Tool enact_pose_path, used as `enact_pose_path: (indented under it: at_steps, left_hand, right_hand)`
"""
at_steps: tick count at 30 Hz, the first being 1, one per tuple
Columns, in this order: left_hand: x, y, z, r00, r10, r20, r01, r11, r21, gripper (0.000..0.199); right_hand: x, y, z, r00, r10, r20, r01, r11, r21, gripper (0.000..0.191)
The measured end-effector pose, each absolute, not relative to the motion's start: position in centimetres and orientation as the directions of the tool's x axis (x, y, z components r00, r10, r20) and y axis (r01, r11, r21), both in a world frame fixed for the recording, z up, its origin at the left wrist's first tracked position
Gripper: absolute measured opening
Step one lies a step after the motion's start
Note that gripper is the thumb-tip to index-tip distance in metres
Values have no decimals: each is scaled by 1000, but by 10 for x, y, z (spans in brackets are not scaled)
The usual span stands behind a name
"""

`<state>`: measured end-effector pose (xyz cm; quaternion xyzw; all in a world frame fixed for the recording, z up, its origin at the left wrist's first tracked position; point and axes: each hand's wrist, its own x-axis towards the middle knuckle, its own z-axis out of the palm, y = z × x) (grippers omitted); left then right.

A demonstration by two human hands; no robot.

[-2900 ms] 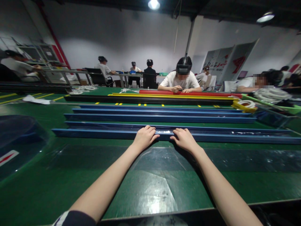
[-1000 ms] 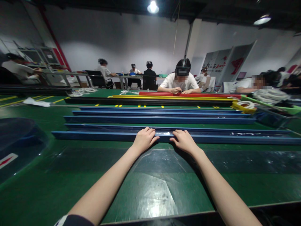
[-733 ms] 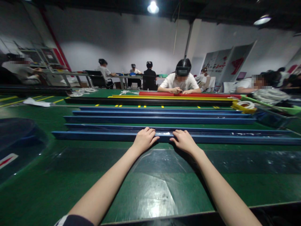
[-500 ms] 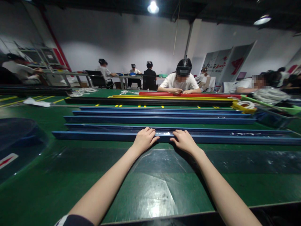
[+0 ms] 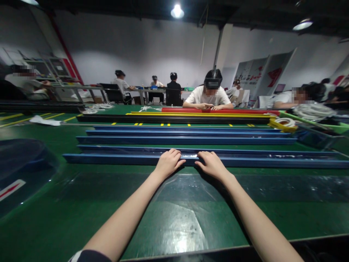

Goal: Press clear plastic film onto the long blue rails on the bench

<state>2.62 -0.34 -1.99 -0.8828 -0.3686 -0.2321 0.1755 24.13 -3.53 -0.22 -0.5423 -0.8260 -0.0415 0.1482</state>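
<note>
Green tabletop (image 5: 54, 233) bore the nearest blue channel (image 5: 190, 162). Along that channel, on my feed, the left hand (image 5: 169, 162), then the right hand (image 5: 211, 163), grasped its near wall (image 5: 117, 159), thumbs (image 5: 180, 163) outside; even pressure, I judged, would keep it straight.

Dim, glare on tabletop (image 5: 181, 236), edges perhaps blurry

A single head-worn camera looks forward and down from behind and above the grip of left hand (image 5: 168, 162) and right hand (image 5: 212, 164), near the table (image 5: 49, 233), facing the wall (image 5: 122, 43) well beyond.
</note>
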Motion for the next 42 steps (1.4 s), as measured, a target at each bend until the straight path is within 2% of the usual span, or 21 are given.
enact_pose_path:
  at_steps: [4,9,13,18,26,32,42]
  left_hand:
    - [22,-4,-16,613,593,521,747,-651,-138,34]
    - [15,-5,-7,550,723,418,824,-552,-129,38]
    - [5,-6,3,514,798,314,854,-511,-100,36]
    - [-10,-6,10,508,827,241,859,-508,-65,28]
    - [-19,-4,7,512,816,268,856,-511,-76,28]
    - [-21,-5,7,530,783,326,840,-538,-71,24]
    - [-18,-5,4,556,757,344,819,-570,-69,26]
  right_hand:
    - [227,-33,-3,-385,860,336,869,460,-183,19]
    - [210,-28,-4,-397,834,384,834,502,-229,16]
    - [201,-24,-5,-434,817,380,838,520,-162,12]
    - [199,-23,-6,-452,812,369,860,507,-62,7]
    - [200,-27,0,-442,834,332,889,458,33,10]
    - [229,-31,4,-376,879,292,921,390,12,10]
    - [268,-34,5,-257,934,250,961,273,-31,11]
